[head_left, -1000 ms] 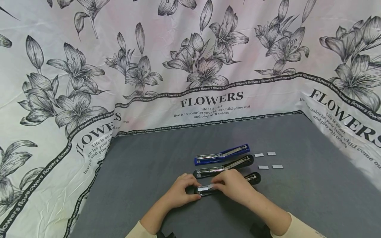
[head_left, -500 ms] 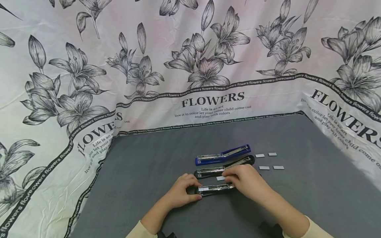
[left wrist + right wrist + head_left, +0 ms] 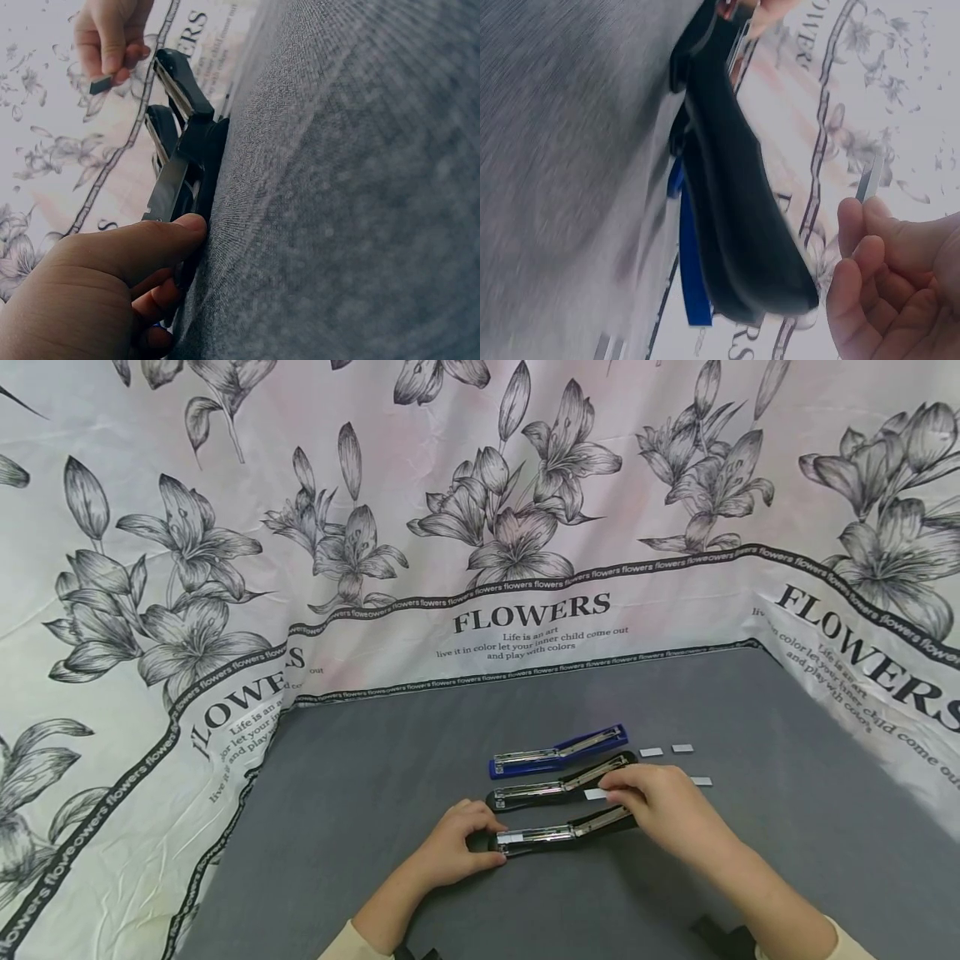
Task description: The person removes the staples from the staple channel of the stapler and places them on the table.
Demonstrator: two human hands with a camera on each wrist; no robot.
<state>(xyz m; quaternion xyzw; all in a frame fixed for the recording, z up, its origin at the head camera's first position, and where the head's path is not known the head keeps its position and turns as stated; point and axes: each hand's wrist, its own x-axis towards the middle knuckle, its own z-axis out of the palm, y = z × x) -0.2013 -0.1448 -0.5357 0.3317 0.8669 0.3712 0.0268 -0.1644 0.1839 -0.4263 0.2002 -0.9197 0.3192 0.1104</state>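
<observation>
My left hand (image 3: pixel 461 843) grips the left end of the nearest black stapler (image 3: pixel 558 833), which lies opened with its top folded back to the right. Thumb and fingers close on its sides in the left wrist view. A short pale piece of staple strip (image 3: pixel 511 837) lies at the left end of its metal channel. Above and to the right of this stapler, my right hand (image 3: pixel 660 797) pinches another short staple strip (image 3: pixel 596 794) between thumb and forefinger. That strip (image 3: pixel 868 180) points away from the fingertips in the right wrist view.
Behind lie a second opened black stapler (image 3: pixel 528 793) and an opened blue stapler (image 3: pixel 525 762), roughly parallel. Loose staple strips (image 3: pixel 651 752) rest to their right, partly covered by my right hand. A flower-printed cloth (image 3: pixel 532 635) edges the grey tabletop (image 3: pixel 360 760) at the back and sides.
My right hand has drawn off the near stapler's channel to the right and back, carrying a staple strip and uncovering most of the stapler. The left hand keeps its hold.
</observation>
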